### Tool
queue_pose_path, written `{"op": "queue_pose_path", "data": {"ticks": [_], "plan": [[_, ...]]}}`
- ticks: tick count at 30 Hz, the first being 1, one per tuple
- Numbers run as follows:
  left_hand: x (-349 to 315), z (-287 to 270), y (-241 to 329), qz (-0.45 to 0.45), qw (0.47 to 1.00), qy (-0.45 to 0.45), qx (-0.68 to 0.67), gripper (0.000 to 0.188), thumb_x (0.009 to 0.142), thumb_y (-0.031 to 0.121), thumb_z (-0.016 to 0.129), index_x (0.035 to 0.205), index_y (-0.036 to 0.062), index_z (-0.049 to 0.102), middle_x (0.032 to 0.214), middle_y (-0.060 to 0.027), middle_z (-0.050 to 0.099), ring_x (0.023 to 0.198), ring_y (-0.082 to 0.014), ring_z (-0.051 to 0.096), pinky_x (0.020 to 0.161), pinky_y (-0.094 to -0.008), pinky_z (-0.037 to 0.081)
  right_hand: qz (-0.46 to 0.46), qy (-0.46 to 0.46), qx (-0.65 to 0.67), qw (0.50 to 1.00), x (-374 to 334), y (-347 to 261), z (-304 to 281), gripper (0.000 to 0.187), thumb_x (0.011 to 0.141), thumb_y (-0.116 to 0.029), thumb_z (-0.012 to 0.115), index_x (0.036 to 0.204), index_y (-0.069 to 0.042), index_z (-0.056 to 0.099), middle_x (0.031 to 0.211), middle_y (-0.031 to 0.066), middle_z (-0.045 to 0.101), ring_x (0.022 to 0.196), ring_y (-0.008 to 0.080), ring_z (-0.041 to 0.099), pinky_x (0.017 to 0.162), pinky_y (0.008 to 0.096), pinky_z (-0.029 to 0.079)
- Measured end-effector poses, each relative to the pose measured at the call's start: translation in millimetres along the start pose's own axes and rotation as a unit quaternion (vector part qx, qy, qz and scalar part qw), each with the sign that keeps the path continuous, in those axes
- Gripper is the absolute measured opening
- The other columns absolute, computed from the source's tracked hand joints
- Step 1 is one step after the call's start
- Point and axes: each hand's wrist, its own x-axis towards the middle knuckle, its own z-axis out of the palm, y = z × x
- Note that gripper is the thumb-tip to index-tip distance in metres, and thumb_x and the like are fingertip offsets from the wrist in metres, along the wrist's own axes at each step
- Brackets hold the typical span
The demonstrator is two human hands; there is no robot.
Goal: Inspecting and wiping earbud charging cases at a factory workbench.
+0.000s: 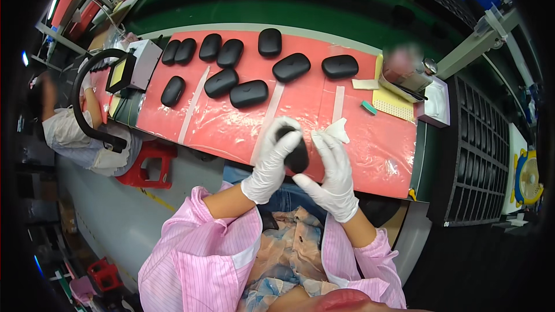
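Observation:
Both my hands wear thin white gloves and are raised over the near edge of a red mat. My left hand [274, 155] is closed around a black rounded case [298, 156], which stands tilted on end. Beside it on the right, my right hand [332, 174] has its thumb stretched toward the case's lower end. A crumpled white cloth [337, 130] sticks out past that hand's fingertips and appears held between the fingers. Several more black rounded cases [248, 93] lie spread over the far and left parts of the mat.
Pale strips [270, 117] cross the red mat [381, 164]. At the right are a small green block [368, 107], a yellow dotted sheet [394, 104], a white box [435, 103] and a black rack [477, 156]. A lamp arm [78, 95] bends at the left, near a co-worker [87, 144].

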Motion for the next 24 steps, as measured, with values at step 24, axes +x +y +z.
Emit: {"op": "queue_pose_path", "data": {"ticks": [24], "plan": [[458.6,185.2,-59.7,0.286,0.547,-0.199,0.761,0.071,0.083,0.034,0.065,0.138,-0.0017,0.039,0.134,-0.0229,0.048,0.127,-0.0358,0.046,0.108,-0.0421,0.037,0.237,0.304,-0.304,0.871,-52.2,100.8,-108.1,0.043,0.085,-0.008,0.053,0.126,0.004,0.056,0.127,0.0207,0.050,0.116,0.0358,0.049,0.101,0.0446,0.038]]}}
